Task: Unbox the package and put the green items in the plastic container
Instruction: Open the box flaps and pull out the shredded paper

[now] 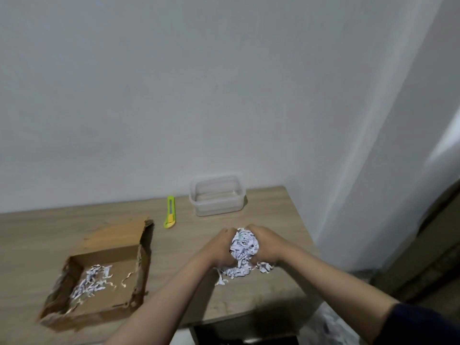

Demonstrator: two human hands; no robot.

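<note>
An open cardboard box [107,260] lies at the left of the wooden table [273,300] with a few shredded paper strips inside. A clump of white shredded paper [242,247] is pressed between my left hand [221,247] and my right hand [265,242], just above the table right of the box. Some strips trail onto the table below. Whether anything green sits inside the clump is hidden. The clear plastic container [216,195] stands behind my hands near the wall, with nothing visible in it.
A green and yellow utility knife [170,211] lies between the box and the container. The table ends just right of my hands and at the front edge. White walls close the back and right side.
</note>
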